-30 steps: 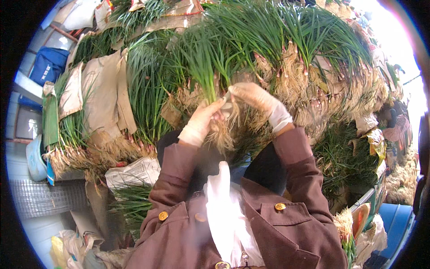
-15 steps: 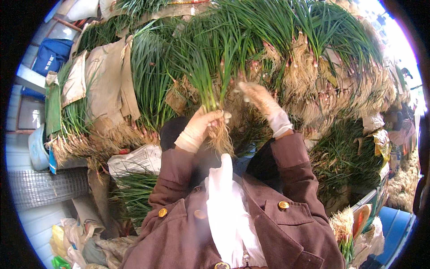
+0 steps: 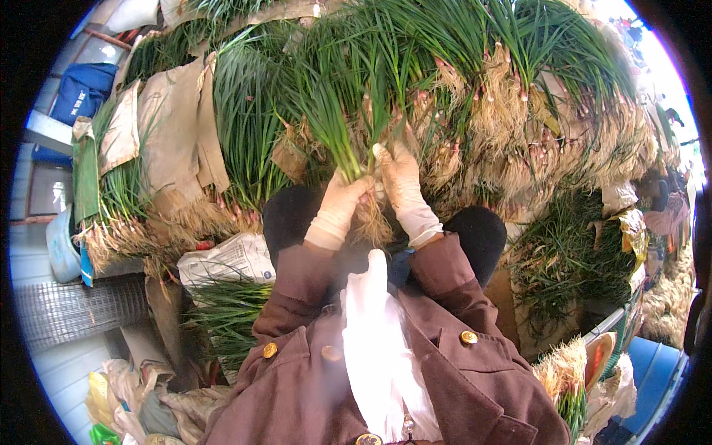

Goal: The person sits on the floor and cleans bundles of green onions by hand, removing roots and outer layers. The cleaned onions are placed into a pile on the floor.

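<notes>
A bunch of green garlic [image 3: 343, 148] stands leaves-up in my left hand [image 3: 343, 206], whose fingers are wrapped round the stalks just above the pale, stringy roots [image 3: 372, 225]. Close on its right, my right hand [image 3: 401, 180] is closed at the stalks, thumb upward; its fingertips are partly hidden. Both hands wear pale, dirt-stained coverings. Beyond them, a thick heap of the same green garlic [image 3: 437, 30] lies with leaves pointing away and pinkish bases and roots [image 3: 497, 89] toward me.
Tan cloth pieces [image 3: 172, 126] cover part of the heap at left. More greens [image 3: 230, 311] lie by a printed paper sack [image 3: 226, 259]. A wire mesh roll [image 3: 81, 304] stands lower left, loose leaves [image 3: 567, 259] at right, a blue container [image 3: 656, 378] lower right.
My right hand has moved left and toward me, from the heap to the bunch. My left hand has shifted slightly right and still holds the green garlic.
</notes>
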### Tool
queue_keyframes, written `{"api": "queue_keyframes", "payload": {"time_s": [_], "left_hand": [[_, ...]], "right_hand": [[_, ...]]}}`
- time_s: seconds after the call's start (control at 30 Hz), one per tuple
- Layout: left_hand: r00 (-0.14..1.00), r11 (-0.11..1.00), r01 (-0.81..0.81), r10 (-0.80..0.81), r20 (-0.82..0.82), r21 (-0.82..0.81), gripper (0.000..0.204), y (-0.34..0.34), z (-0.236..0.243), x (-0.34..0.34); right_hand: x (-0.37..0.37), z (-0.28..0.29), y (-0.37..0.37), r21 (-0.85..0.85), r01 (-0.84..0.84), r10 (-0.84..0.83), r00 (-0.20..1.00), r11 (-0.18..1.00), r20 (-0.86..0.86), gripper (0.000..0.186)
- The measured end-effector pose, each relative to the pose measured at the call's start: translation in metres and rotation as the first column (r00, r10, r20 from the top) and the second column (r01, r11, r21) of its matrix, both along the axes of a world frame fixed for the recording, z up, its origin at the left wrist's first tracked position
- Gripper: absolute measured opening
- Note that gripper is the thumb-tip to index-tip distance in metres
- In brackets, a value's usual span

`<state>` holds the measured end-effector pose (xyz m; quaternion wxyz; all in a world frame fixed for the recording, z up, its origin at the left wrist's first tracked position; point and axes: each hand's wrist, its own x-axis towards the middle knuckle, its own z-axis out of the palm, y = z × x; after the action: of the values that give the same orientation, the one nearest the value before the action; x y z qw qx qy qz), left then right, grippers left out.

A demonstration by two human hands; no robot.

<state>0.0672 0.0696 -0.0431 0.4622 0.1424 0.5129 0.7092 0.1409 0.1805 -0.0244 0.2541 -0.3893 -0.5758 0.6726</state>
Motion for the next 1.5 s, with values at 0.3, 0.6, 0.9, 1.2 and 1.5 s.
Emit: {"api": "queue_keyframes", "payload": {"time_s": [0.3,0.6,0.9,1.2,1.5], "left_hand": [[0.994,0.994,-0.103,0.101,0.037,0.04,0.011,-0.001,0.013,0.004],[0.997,0.993,-0.062,0.067,-0.047,0.099,0.028,-0.021,0.001,0.013],[0.998,1.0,0.0,0.0,0.055,0.01,0.034,-0.013,-0.011,0.016],[0.993,0.996,0.032,-0.041,0.112,0.084,0.02,-0.046,0.021,0.01],[0.967,0.957,-0.235,0.214,0.136,0.168,0.03,-0.061,0.059,-0.065]], "right_hand": [[-0.01,-0.014,-0.006,-0.431,0.046,-0.215,0.911,0.901,-0.352,0.042],[0.022,0.006,0.046,-0.199,-0.139,0.15,0.988,0.97,0.045,0.055],[0.007,-0.024,0.01,0.31,-0.361,0.242,0.9,0.879,0.363,0.03],[0.029,-0.02,0.033,-0.134,-0.095,0.091,0.995,0.986,-0.036,0.018],[0.045,-0.027,0.034,0.699,-0.503,-0.026,0.802,0.508,0.597,0.031]]}}
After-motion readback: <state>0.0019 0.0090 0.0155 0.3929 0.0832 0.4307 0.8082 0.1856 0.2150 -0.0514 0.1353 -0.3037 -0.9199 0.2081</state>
